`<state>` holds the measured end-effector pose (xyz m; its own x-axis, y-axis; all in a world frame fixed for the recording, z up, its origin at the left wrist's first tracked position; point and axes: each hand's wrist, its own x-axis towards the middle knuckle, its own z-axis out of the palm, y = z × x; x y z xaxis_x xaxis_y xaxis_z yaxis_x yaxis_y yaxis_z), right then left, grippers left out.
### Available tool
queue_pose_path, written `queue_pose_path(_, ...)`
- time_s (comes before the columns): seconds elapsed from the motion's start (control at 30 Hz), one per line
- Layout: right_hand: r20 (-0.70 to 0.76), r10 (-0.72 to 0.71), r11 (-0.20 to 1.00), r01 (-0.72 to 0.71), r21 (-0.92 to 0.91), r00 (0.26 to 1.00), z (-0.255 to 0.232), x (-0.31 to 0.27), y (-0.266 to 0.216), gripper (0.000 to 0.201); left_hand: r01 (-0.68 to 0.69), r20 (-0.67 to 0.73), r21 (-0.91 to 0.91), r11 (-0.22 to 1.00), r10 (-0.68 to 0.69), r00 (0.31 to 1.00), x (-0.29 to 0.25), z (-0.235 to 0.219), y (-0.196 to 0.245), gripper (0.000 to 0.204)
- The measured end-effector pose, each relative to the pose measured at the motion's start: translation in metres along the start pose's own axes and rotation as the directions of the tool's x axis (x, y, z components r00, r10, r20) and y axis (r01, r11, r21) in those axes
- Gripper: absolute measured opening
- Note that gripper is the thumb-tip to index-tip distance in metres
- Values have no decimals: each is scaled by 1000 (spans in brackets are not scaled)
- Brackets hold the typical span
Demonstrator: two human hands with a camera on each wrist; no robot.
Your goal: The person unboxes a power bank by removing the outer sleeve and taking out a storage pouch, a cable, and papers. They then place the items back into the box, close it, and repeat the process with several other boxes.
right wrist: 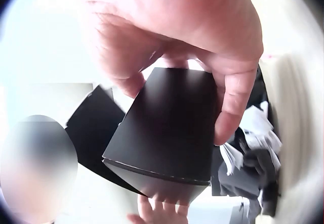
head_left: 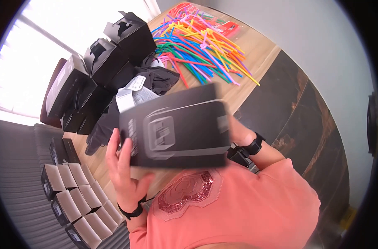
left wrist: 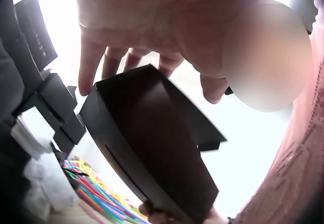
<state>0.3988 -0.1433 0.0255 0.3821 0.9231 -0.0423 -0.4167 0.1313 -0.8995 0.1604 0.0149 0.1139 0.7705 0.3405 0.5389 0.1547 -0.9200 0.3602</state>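
Box (head_left: 180, 128), black card, is up in the air in front of the shirt (head_left: 238, 207), tilted, between the two hands. Right hand (right wrist: 177, 16): grips it, thumb along one side and fingers along the opposite side. Left hand (head_left: 126, 174): fingers straight and spread, thumb apart, set at the other end; contact with the card, cannot tell. Left wrist view shows that end open, with a flap (left wrist: 195, 115) standing out from the rim; the inside is dark, contents not made out. Main risk, in my judgement: slip. Support seems to come mostly from the right hand, and smooth card gives little bite; a loose pinch could let the box pivot, open end downward, and spill anything inside. Second risk: crushing. Side walls look thin and the open end has no lid to brace it, so a hard squeeze may bow them. Third: the flap. It juts out at the open end, so fingers closing carelessly could fold it the wrong way or crease it. Fourth: crowding. The box stack (head_left: 135, 47), dark cloth (head_left: 166, 79) and white papers (head_left: 124, 101) lie close together on the table (head_left: 255, 45); a wide swing toward them could topple an upper box or drag the papers. A drop nearer the body might end on the floor (head_left: 272, 99), denting a corner.
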Motion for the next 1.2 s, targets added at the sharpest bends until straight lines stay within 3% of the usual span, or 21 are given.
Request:
queue_pose_path(0.07,5,-62,990,60,127,998,-28,1,-9,40,-121,7,-43,992,121,993,5,6,-1,66)
queue_pose_path(0.1,-166,-110,994,110,-6,980,-43,-13,-15,40,-41,-51,-133,990,34,998,2,11,-5,75)
queue_pose_path(0.13,-377,-165,975,209,80,911,-49,-18,-23,41,39,-98,-224,974,-62,993,-3,14,-8,84)
queue_pose_path(0.2,-120,-486,864,496,81,866,-114,-15,-29,41,121,-77,-318,940,-153,985,-12,15,-14,86)
queue_pose_path(0.23,-367,-515,847,526,-77,775,-126,-11,-39,39,202,-55,-406,891,-244,968,-17,14,-18,88)
queue_pose_path(0.27,-601,-460,839,541,-54,653,-160,-4,-41,33,207,-54,-410,888,-251,967,-23,13,-22,88)
queue_pose_path(0.3,-280,-568,775,617,135,774,-208,-9,-42,26,265,-34,-399,878,-303,952,-30,12,-26,88)
queue_pose_path(0.33,-673,-490,831,529,-171,554,-182,0,-62,27,321,-16,-385,865,-354,935,-36,10,-29,87)
queue_pose_path(0.37,-669,-488,835,523,-171,560,-187,3,-63,27,328,-17,-387,862,-362,932,-40,8,-31,87)
queue_pose_path(0.43,-799,-448,873,388,-295,402,-213,14,-68,37,383,-46,-409,829,-437,898,-47,5,-35,85)
queue_pose_path(0.5,-813,-438,883,355,-308,383,-238,23,-62,47,397,-61,-413,820,-460,886,-52,2,-38,84)
queue_pose_path(0.6,-832,-390,921,146,-362,395,-259,28,-58,53,422,-78,-422,802,-496,865,-56,0,-39,81)
queue_pose_path(0.67,-814,-349,910,-37,-412,464,-258,26,-64,55,434,-80,-430,792,-512,855,-60,-1,-41,80)
queue_pose_path(0.77,-815,-391,871,-115,-478,428,-253,26,-63,51,436,-91,-430,790,-519,850,-65,-5,-48,74)
queue_pose_path(0.83,-701,-605,633,-307,-711,376,-265,16,-59,45,480,-94,-422,769,-564,820,-69,-12,-49,68)
queue_pose_path(0.87,-589,-717,506,-304,-807,373,-268,9,-56,40,491,-111,-398,775,-572,813,-72,-16,-50,66)
queue_pose_path(0.9,-654,-644,579,-306,-756,397,-250,3,-60,39,491,-151,-410,769,-588,795,-74,-20,-49,58)
queue_pose_path(0.97,-627,-597,673,-113,-731,501,-191,-2,-61,28,553,-92,-316,771,-605,791,-79,-41,-57,46)
queue_pose_path(1.03,-474,-481,676,-31,-736,738,-133,3,-56,20,552,-161,-370,747,-637,754,-77,-56,-64,38)
queue_pose_path(1.1,-295,-302,742,29,-670,906,-71,12,-37,16,624,-173,-316,715,-690,703,-73,-75,-84,40)
queue_pose_path(1.2,-71,-55,817,4,-576,996,-22,19,-5,12,735,-311,-54,676,-711,631,-63,-91,-121,45)
